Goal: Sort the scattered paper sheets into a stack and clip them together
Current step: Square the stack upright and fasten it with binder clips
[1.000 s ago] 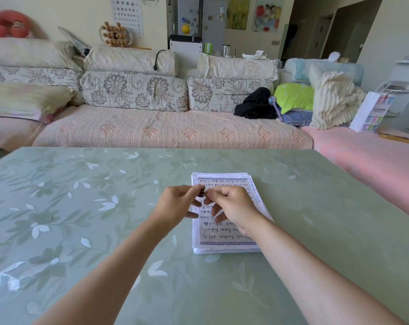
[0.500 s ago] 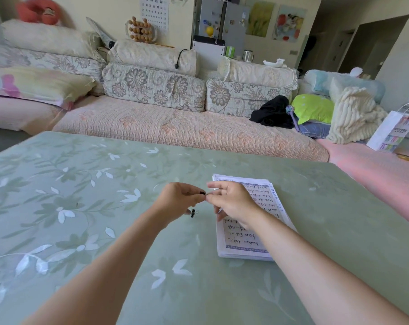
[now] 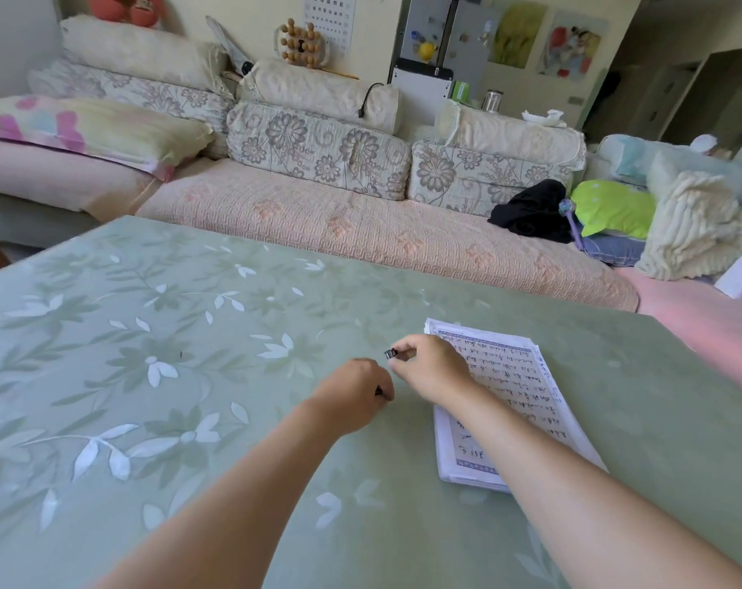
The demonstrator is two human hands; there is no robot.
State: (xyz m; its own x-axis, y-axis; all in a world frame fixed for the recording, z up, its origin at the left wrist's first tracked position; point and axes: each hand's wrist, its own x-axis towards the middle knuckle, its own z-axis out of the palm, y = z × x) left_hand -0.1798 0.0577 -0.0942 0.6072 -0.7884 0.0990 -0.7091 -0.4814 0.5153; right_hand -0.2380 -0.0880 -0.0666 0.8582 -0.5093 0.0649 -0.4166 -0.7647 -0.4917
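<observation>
Green floral worktop (image 3: 190,376), paper stack (image 3: 513,376) toward its right edge, right grip (image 3: 428,371) pinching a black clip (image 3: 389,354) beside the stack's far-left corner — left grip (image 3: 352,401) curled round a tiny dark item (image 3: 379,391), kind unclear.

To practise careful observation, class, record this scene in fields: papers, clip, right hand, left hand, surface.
Papers: white handwritten paper sheets, one stack, flat on the table, no clip visible on them.
Clip: small black binder clip, near the stack's far left corner.
Right hand: pinches the clip.
Left hand: curled round a small dark item, mostly hidden.
Surface: pale green floral table.
</observation>
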